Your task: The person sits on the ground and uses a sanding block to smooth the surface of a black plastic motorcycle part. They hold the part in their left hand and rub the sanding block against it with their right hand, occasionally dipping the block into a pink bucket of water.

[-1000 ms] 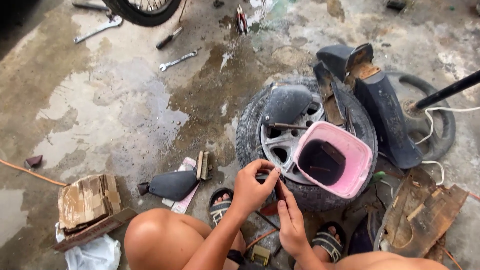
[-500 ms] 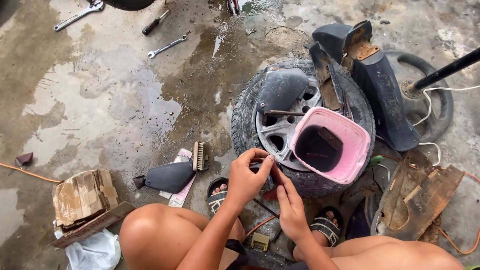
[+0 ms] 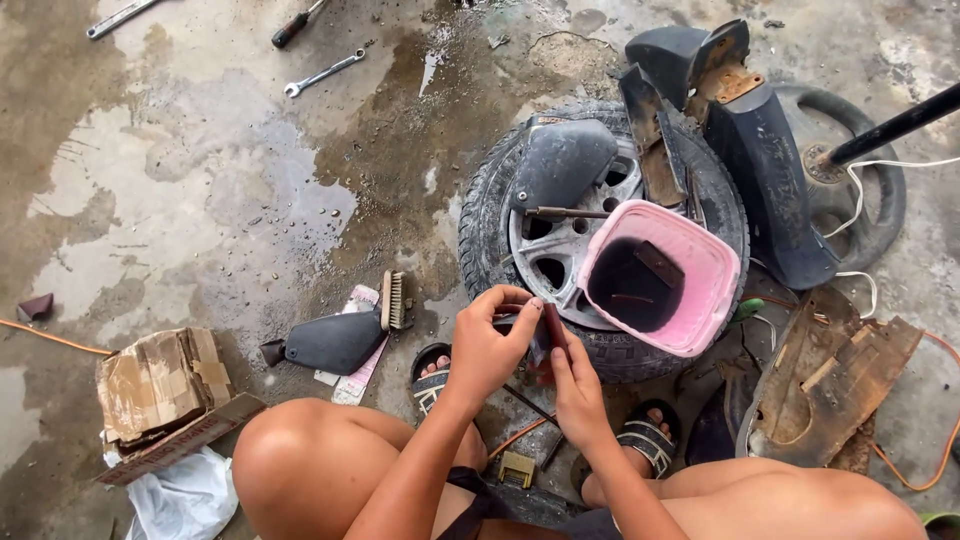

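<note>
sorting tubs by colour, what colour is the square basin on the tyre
Pink, with dark liquid inside; the basin shows clearly in the head view, resting on the tyre.

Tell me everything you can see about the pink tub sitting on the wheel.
The pink tub is a squarish plastic basin with rounded corners and a broad rim. It rests tilted on the wheel, overhanging the tyre's near edge. Its inside looks dark and stained, and a small dark flat piece lies in it. No hand touches it; both hands work just left of it.

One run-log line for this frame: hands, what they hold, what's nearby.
left hand: grips small dark part | right hand: pinches same part | nearby: tyre, pink tub, wire brush | floor: wet concrete
</note>
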